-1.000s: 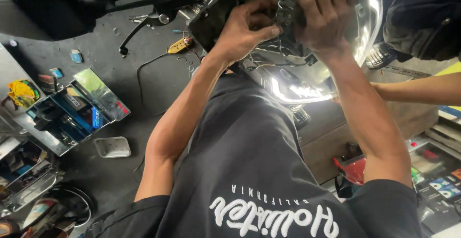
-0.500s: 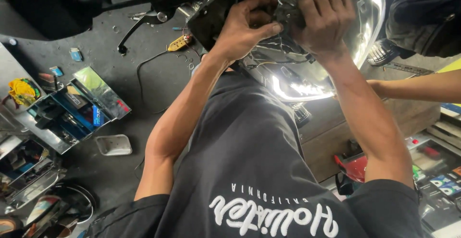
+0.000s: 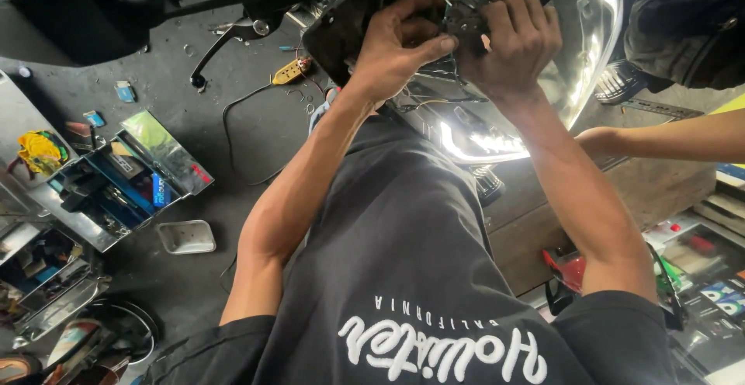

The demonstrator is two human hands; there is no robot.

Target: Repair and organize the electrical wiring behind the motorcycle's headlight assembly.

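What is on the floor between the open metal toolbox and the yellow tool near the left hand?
In the head view, between the metal toolbox and the yellow tool lies a thin black cable on dark floor, otherwise bare.

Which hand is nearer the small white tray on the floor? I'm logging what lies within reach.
Left. The left hand is up at the headlight, far above the white tray; the right hand is farther right.

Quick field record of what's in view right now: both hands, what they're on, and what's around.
left hand: fingers curled on the black part behind the headlight
right hand: gripping the same black part, beside the left hand
headlight: clear lens, lit strip along its lower edge
another person's arm: reaches in from the right
floor left: open toolbox, small white tray, yellow tool
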